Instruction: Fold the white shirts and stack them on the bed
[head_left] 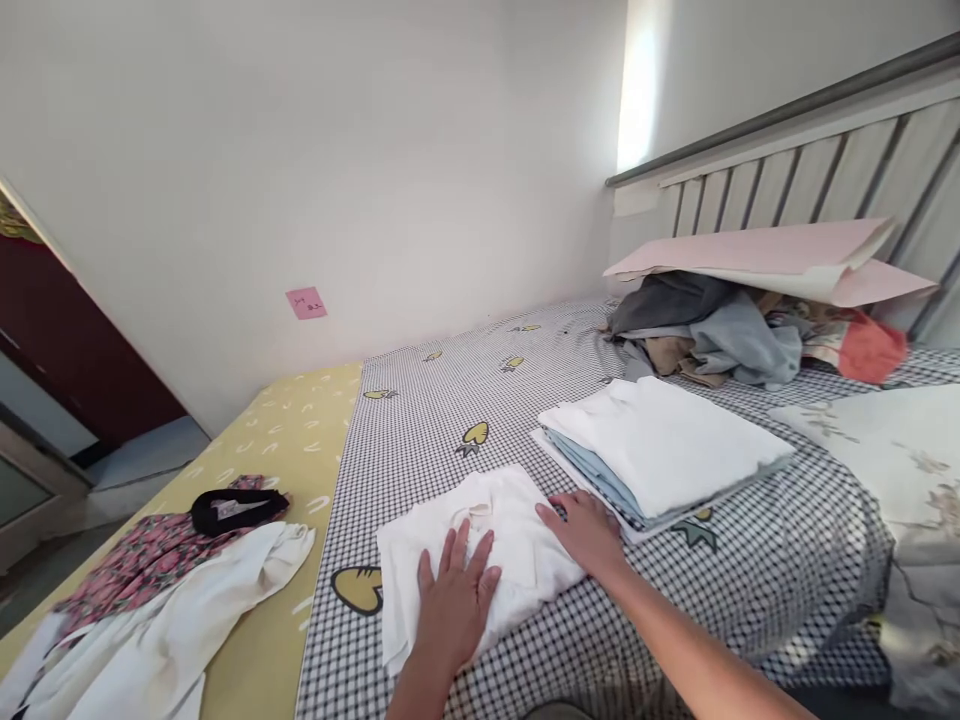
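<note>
A: Where's the white garment [517, 560]?
B: Lower middle of the frame, folded into a rough rectangle on the checked bedspread [420, 440].

A: And the left hand [456, 590]?
B: Palm down on top of it, fingers spread wide, holding nothing up.

A: The right hand [589, 530]?
B: At the garment's right edge, touching it, open, with the thumb and fingers a little apart.

A: What's that just beyond the right hand?
B: A folded stack [660, 450], right of centre, white on top with light blue showing along its side.

A: Anything behind that?
B: At the upper right, a jumbled heap of clothes [705, 330], grey, brown and red, with a pink sheet [765, 255] lying over it.

A: And over on the left?
B: On the yellow cover [292, 420], lower left, there's a flowered garment [142, 560] with a black band [236, 510] at its upper end, and a loose white cloth [172, 630] alongside. A pink note [306, 303] is on the wall [420, 180], left of centre.
</note>
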